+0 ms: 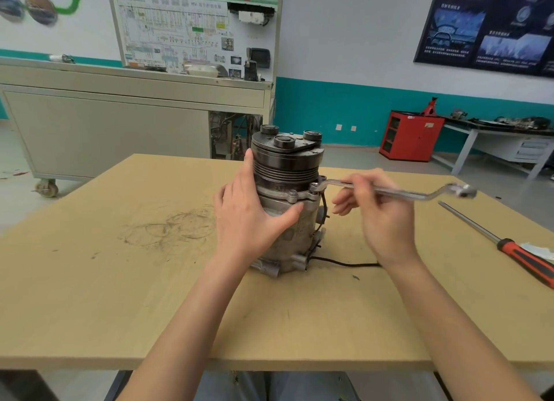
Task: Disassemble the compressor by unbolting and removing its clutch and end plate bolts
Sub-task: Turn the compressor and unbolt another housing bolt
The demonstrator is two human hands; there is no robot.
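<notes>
The compressor [287, 202] stands upright on its end plate at the middle of the frame, on a tan wooden table [120, 280], with its dark grooved clutch pulley [286, 163] on top. A silver offset ring wrench [392, 190] has its near ring seated on a bolt [314, 187] at the flange just below the pulley, on the compressor's right side, and its shaft runs out toward the right of the frame. The left hand [248, 217] is spread flat against the compressor's left side, thumb pressed across the front of the body. The right hand [377, 208] holds the wrench shaft lightly between thumb and fingertips, though motion blur makes the exact grip hard to read. A black wire [344, 263] trails from the compressor's base across the table. At the right edge lies a screwdriver [503, 244] with a red and black handle, well apart from the compressor.
</notes>
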